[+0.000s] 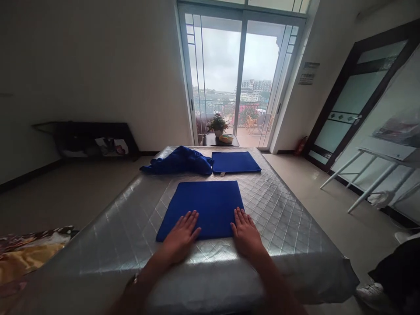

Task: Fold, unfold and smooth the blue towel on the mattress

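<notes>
A folded blue cloth [206, 203] lies flat in front of me on a table with a shiny silver quilted cover [278, 218]. My left hand [182, 232] rests flat on its near left part, fingers stretched out. At its near right edge lies my right hand [245, 229], also flat, with the fingers partly on the cloth. Neither hand grips anything. Beyond it, a second folded blue cloth [236, 161] with a small white tag sits at the far right. Beside that one, a crumpled blue cloth [180, 161] is heaped at the far left.
Past the table's far edge, a small stand holds a potted plant [218, 124] before a sliding glass door. Patterned fabric [29, 256] lies at the lower left. A white-legged table [374, 183] stands right; a person's shoe [370, 292] shows at the lower right.
</notes>
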Tool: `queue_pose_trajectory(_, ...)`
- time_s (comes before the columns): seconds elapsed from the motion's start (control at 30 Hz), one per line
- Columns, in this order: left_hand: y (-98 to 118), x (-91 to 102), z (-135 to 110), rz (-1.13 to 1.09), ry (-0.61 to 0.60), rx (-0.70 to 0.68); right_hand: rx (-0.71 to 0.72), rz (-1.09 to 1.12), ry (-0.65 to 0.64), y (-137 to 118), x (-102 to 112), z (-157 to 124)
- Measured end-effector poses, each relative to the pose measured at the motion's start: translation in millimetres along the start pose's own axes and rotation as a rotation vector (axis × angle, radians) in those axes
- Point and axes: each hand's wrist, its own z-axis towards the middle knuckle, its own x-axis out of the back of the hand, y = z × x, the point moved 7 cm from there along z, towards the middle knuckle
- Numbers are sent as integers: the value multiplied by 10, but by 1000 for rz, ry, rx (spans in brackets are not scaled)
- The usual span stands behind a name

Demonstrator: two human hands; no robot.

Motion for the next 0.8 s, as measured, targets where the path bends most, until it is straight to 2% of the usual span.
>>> queue_pose_trajectory(0.07, -282, -13, -169, 47, 57, 96, 4, -1, 0, 4, -14, -2)
queue_pose_trajectory(0.13, -418, -22, -292, 81, 115, 134, 5, -12, 5, 9, -26, -4)
queue_pose_trajectory(0.33, -366, -13, -351, 102, 203, 127, 7, -54, -3, -8, 8, -6)
queue_pose_trajectory(0.47, -356, -13, -332, 87, 183, 147, 0, -78, -31, -8, 15, -7)
queue_pose_trajectory(0.6, -366, -35, -335, 83, 209, 144, 19, -137, 6, -38, 48, 2)
queue_pose_trajectory(0.8, -410, -107, -304, 63, 251, 143, 77, -184, 49, -177, 238, 263)
